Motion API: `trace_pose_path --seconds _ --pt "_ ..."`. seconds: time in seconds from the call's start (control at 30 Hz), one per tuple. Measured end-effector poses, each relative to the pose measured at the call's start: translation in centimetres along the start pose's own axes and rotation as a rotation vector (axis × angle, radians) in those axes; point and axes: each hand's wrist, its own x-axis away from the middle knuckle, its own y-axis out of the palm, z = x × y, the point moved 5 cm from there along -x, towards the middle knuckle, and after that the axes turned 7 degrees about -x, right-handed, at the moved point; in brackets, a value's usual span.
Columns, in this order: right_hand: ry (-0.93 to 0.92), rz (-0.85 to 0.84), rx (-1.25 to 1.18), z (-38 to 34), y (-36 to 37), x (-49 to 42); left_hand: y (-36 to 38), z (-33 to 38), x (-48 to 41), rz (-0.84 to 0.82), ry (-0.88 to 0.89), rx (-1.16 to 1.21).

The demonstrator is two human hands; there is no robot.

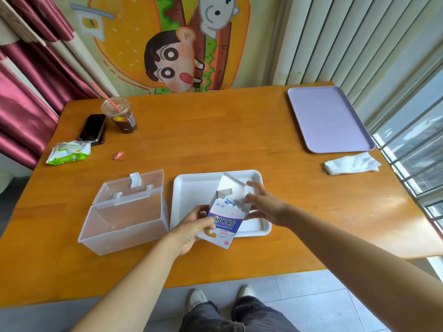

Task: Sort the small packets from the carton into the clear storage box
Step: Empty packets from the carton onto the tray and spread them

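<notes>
My left hand [191,227] grips a white-and-blue carton [224,224], tilted above the near edge of a white tray [191,188]. The carton's top flap is open and small packets [233,206] show at its mouth. My right hand [262,206] reaches to the carton's open end, and its fingers touch the packets there; whether they pinch one is hidden. The clear storage box [122,219] stands left of the tray with its lid swung back, and its inside looks empty.
The wooden table [215,130] also holds a lilac tray [328,118] at the far right, a crumpled tissue [351,164], an iced drink cup [122,116], a phone [93,128], a wipes pack [69,153] and a small pink wrapper [118,155].
</notes>
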Motion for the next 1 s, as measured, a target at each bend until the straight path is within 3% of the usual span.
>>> trace_pose_path --seconds 0.17,0.3,0.37,0.53,0.67,1.0 --pt "-0.100 -0.029 0.066 -1.3 0.2 0.4 0.3 0.3 -0.3 0.029 0.028 -0.067" --pt "-0.392 0.174 0.712 -3.3 -1.0 0.5 0.5 0.8 -0.1 0.056 0.057 -0.177" --pt "-0.536 0.206 0.833 -4.4 -0.6 1.0 0.5 0.8 0.0 0.071 0.056 -0.196" --pt "-0.259 -0.114 0.907 -3.1 1.4 0.1 0.5 1.2 0.5 0.063 0.071 -0.233" --pt "-0.320 -0.059 1.119 -3.3 1.7 -0.4 0.5 1.4 0.9 0.061 0.082 -0.277" --pt "-0.293 -0.093 0.937 -4.2 4.0 -1.8 -1.5 1.8 -0.2 0.033 0.047 -0.248"
